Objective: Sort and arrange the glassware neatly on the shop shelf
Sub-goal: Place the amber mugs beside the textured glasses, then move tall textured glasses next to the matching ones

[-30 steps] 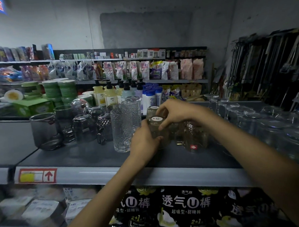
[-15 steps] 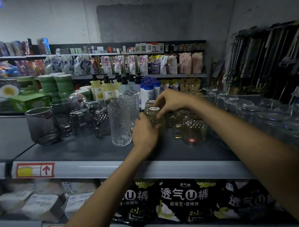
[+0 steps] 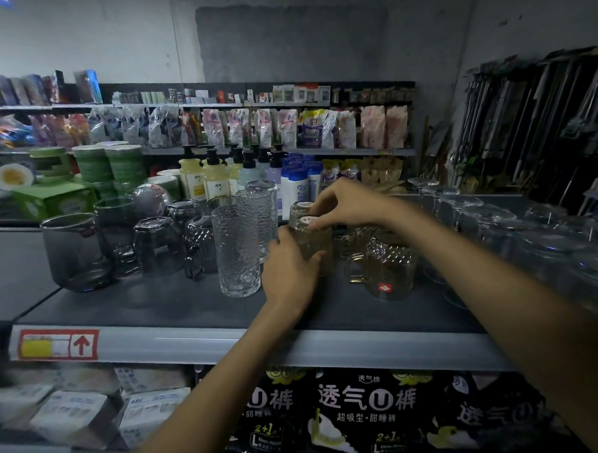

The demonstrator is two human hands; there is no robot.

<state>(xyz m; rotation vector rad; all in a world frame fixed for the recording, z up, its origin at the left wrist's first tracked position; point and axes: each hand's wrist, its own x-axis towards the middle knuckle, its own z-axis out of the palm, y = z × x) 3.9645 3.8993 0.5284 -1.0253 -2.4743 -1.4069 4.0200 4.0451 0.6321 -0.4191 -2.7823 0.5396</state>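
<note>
Head view: upturned amber tumbler (image 3: 317, 246) stands mid-way along the grey shelf (image 3: 150, 303), just right of a tall textured glass (image 3: 237, 253) and left of a handled glass mug (image 3: 390, 270). The left hand (image 3: 285, 268) wraps its near side, fingers curled round it. The right hand (image 3: 344, 203) comes in from the right, fingertips curled onto its stickered top. Smoky grey glasses (image 3: 158, 246) are grouped to the left.
</note>
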